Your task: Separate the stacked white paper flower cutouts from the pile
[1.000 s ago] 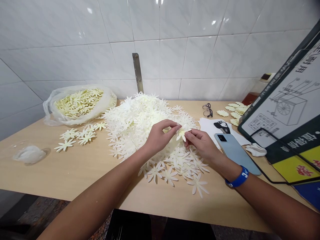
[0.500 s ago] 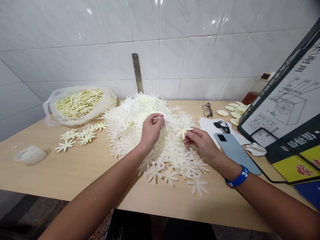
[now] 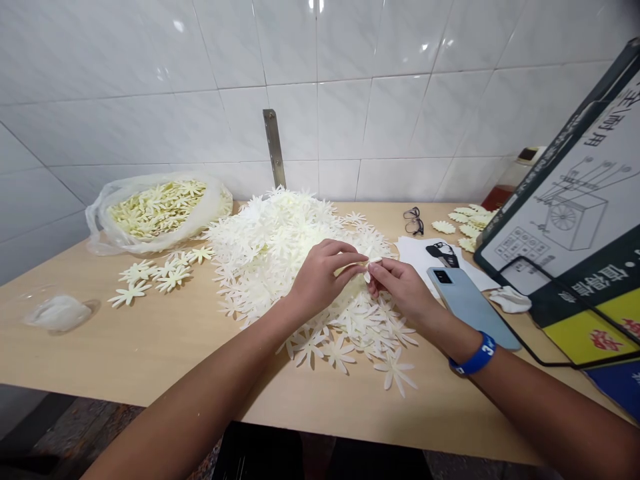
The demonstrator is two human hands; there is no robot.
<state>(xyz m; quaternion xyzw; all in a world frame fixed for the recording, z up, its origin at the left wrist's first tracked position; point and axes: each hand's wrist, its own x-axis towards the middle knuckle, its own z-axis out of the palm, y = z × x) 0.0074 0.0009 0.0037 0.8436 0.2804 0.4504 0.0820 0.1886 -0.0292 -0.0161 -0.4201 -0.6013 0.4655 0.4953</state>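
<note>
While the right hand (image 3: pixel 400 283) keeps its grip pinched on a pale petalled piece (image 3: pixel 374 261), the left hand (image 3: pixel 326 275) meets it from the other side, thumb and forefinger nearly together at the petals; whether that grip also pinches the piece, I cannot tell. The piece is held over the right side of a heaped pile (image 3: pixel 280 230) of similar cutouts, which spreads from the back edge of the surface (image 3: pixel 180 353) toward its near edge. A plastic bag (image 3: pixel 220 200) of yellower cutouts lies by the back left corner. Right of the pile, a light-blue phone (image 3: pixel 475 310) lies partly on white paper (image 3: pixel 413 248), and a printed box (image 3: pixel 570 213) stands along the right edge.
</note>
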